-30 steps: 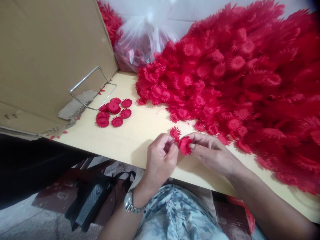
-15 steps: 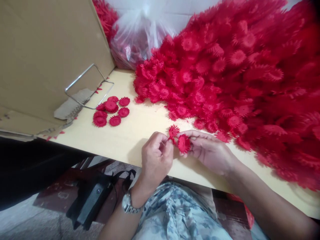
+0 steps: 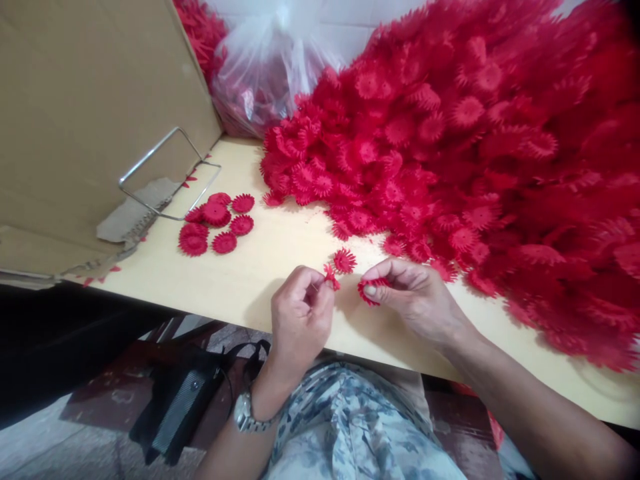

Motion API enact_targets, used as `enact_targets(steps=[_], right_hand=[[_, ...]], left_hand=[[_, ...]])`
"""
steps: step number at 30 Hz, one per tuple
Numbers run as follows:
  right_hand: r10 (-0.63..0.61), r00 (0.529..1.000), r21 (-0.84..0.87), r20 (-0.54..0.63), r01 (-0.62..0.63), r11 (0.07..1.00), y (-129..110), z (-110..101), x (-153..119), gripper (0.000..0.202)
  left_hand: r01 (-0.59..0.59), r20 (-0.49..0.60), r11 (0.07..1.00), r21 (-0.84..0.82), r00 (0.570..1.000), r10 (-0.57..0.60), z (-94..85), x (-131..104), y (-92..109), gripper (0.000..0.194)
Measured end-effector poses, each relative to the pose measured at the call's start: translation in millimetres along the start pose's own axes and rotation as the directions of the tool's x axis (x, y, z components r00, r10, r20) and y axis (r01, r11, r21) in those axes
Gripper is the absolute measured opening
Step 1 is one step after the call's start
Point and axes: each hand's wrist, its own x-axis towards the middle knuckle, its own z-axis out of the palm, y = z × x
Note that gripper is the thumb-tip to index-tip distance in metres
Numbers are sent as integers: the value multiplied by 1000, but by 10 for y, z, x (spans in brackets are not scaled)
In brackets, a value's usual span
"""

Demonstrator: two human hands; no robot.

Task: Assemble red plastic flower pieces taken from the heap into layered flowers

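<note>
My left hand (image 3: 304, 313), with a watch on the wrist, pinches a small red piece (image 3: 331, 277) near the table's front edge. To its right, my right hand (image 3: 417, 293) holds a round red flower piece (image 3: 373, 291) with a fringed edge between thumb and fingers. The two held pieces are apart. Just beyond them, one loose red flower (image 3: 345, 261) lies on the table. Several round red flowers (image 3: 217, 213) lie grouped at the left.
A large heap of red flowers (image 3: 450, 153) covers the right and back of the pale table (image 3: 220, 283). A tied clear plastic bag (image 3: 270, 73), a cardboard box (image 3: 90, 100) and a bent metal wire frame (image 3: 150, 159) are at the left. A black bag (image 3: 177, 407) is below.
My right hand has turned and closed its thumb over its flower, drawing slightly away from my left hand. The view has shifted slightly.
</note>
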Motion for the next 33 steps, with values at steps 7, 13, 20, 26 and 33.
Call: enact_targets(steps=[7,13,20,26,33], right_hand=[[-141,990,-177,-20,135,975,4,24,-38,24],[-161,987,-195,21,162,967,42,25,-39,33],[-315,936,-449,154,351,822,72,-9,-64,45],[-480,803,-634,353,583,508,70,-37,-85,42],[-426,797,-632,427,601,489,28,-85,-95,47]], left_hand=[[-21,-6,999,29,1000,21,-9,24,9,15],[-108,60,940,325,994,93,-33,130,19,8],[-200,81,966,166,979,189,-104,58,195,15],[289,466,935,-205,869,-166,-83,56,205,14],[595,574,705,-386,753,-321,-1,32,144,6]])
